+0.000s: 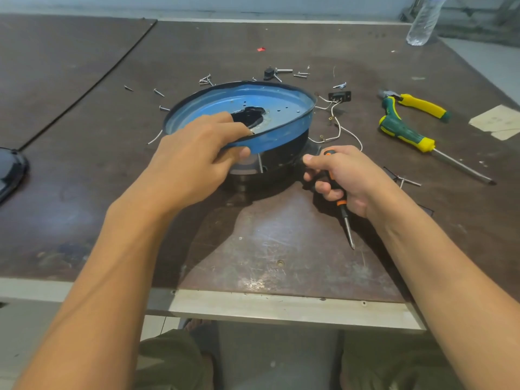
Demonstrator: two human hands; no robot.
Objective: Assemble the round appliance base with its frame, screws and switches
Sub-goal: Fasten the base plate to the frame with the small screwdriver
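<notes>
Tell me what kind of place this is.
Probably a small repair or assembly workshop: a scuffed worktable, loose screws scattered on it, and pliers beside a green-and-yellow screwdriver.

The round base (239,108) looks like sheet metal painted blue, smooth with a soft sheen, its rim edged black. The shell (284,153) beneath it is glossy black. Loose screws (159,92) are bare bright metal. The screwdriver (343,213) has a matt black-and-orange handle and a bright metal shaft. The table (281,249) is dark brown board, scuffed, scratched and worn shiny in 1 patch
</notes>
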